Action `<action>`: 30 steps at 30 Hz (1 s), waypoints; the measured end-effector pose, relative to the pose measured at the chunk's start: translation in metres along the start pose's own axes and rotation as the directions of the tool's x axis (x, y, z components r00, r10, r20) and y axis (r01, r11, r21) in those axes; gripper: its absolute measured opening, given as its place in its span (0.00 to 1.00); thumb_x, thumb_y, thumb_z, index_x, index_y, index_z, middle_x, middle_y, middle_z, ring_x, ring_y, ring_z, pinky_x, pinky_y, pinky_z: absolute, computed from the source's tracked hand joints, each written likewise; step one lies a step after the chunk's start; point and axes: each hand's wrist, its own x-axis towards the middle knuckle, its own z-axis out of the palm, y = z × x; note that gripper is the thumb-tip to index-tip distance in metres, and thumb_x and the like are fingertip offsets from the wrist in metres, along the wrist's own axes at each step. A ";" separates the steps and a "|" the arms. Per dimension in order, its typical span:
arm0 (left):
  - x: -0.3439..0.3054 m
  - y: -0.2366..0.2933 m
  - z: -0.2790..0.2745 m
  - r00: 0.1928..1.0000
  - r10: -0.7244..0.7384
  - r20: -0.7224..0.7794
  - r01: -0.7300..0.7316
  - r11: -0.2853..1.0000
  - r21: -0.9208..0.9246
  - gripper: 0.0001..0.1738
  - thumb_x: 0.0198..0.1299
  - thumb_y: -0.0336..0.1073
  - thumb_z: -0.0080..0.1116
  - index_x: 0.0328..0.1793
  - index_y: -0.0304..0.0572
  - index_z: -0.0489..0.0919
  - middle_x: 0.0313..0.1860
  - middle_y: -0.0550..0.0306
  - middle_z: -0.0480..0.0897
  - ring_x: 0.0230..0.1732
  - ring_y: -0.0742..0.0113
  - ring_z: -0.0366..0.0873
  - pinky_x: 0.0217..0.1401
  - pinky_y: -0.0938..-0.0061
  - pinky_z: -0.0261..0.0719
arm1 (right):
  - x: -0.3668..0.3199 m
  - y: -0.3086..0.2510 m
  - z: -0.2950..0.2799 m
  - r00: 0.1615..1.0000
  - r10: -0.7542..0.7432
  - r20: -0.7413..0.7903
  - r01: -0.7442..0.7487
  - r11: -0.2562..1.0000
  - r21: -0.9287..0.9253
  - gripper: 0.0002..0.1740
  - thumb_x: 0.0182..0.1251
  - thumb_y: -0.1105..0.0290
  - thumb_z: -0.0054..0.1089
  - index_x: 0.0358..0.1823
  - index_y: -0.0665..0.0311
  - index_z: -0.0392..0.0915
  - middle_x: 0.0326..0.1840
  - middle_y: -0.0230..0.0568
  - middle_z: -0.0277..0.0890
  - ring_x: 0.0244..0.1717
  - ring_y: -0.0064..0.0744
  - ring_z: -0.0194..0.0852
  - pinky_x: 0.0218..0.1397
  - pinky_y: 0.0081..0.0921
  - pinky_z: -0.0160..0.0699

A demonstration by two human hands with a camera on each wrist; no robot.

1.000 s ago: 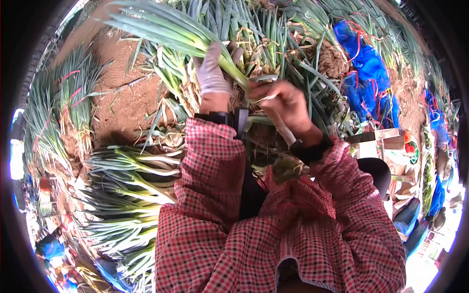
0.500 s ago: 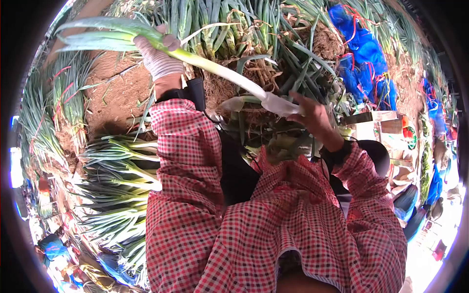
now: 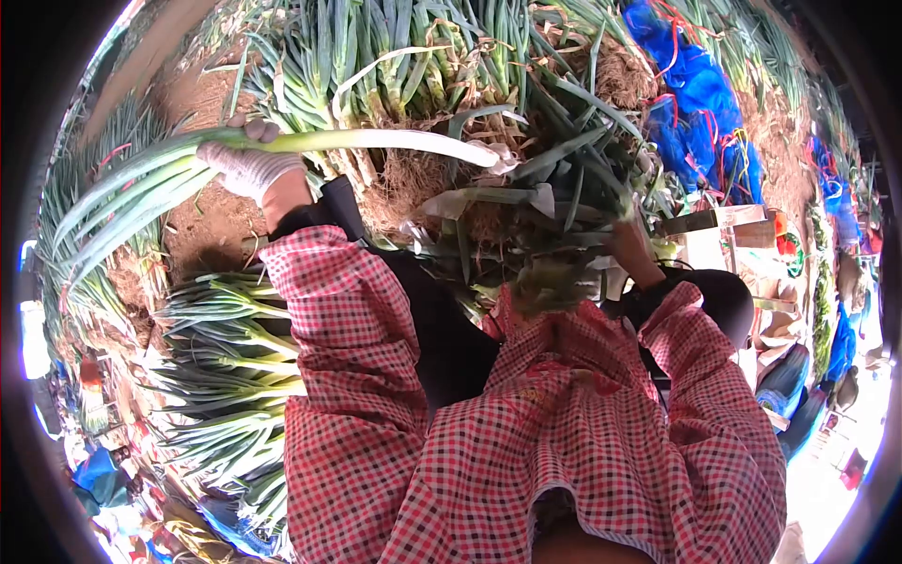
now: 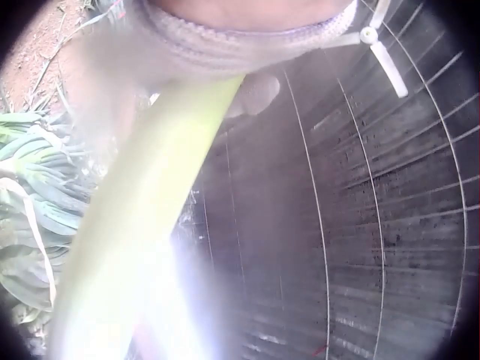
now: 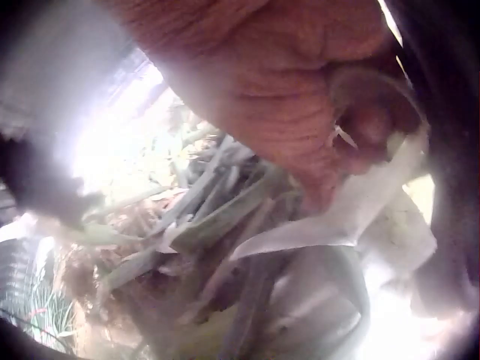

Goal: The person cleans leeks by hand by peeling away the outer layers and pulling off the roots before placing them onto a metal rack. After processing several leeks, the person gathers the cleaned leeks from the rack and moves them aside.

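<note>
In the head view my gloved left hand [image 3: 249,164] grips a long green onion [image 3: 385,139] around its green part. Its leaves hang out to the left, and its white root end points right. The same stalk [image 4: 142,187] runs down, pale and blurred, from the glove in the left wrist view. My bare right hand [image 3: 631,246], blurred by motion, is low over a heap of stripped leaves [image 3: 564,202]. Up close in the right wrist view, its curled fingers [image 5: 367,124] pinch a pale, limp outer leaf [image 5: 330,225].
Upright bundles of green onions [image 3: 404,56] with dry roots stand ahead. Cleaned green onions [image 3: 235,367] lie in a row at the left. Blue netting [image 3: 700,103] with red ties lies at the right, near a wooden crate [image 3: 719,221].
The left hand has moved left and down with the green onion, away from the right hand. The right hand has pulled a pale layer off its white end and dropped lower toward the leaf heap.
</note>
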 end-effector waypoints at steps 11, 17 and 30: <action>0.005 -0.015 0.004 0.915 -0.260 0.308 0.349 0.893 -0.284 0.35 0.49 0.75 0.51 0.31 0.47 0.73 0.13 0.68 0.68 0.13 0.76 0.65 0.18 0.82 0.66 | 0.077 -0.201 -0.084 0.869 -0.376 -0.322 0.428 0.897 0.108 0.24 0.52 0.56 0.68 0.50 0.56 0.78 0.46 0.34 0.77 0.55 0.35 0.70 0.60 0.40 0.54; -0.020 -0.004 0.025 0.867 -0.278 0.414 0.427 0.843 -0.328 0.34 0.53 0.72 0.51 0.34 0.44 0.71 0.20 0.65 0.71 0.14 0.75 0.64 0.16 0.83 0.66 | 0.068 -0.197 -0.085 0.756 -0.594 -0.274 0.639 0.761 0.113 0.14 0.55 0.64 0.64 0.42 0.59 0.81 0.37 0.34 0.78 0.46 0.32 0.74 0.55 0.36 0.56; -0.016 -0.013 0.026 0.883 -0.302 0.359 0.387 0.902 -0.192 0.35 0.51 0.75 0.50 0.29 0.47 0.71 0.14 0.68 0.66 0.11 0.77 0.62 0.14 0.82 0.64 | 0.050 -0.208 -0.074 0.759 -0.540 -0.364 0.546 0.832 -0.096 0.08 0.41 0.72 0.57 0.26 0.65 0.75 0.20 0.41 0.71 0.29 0.42 0.74 0.57 0.40 0.63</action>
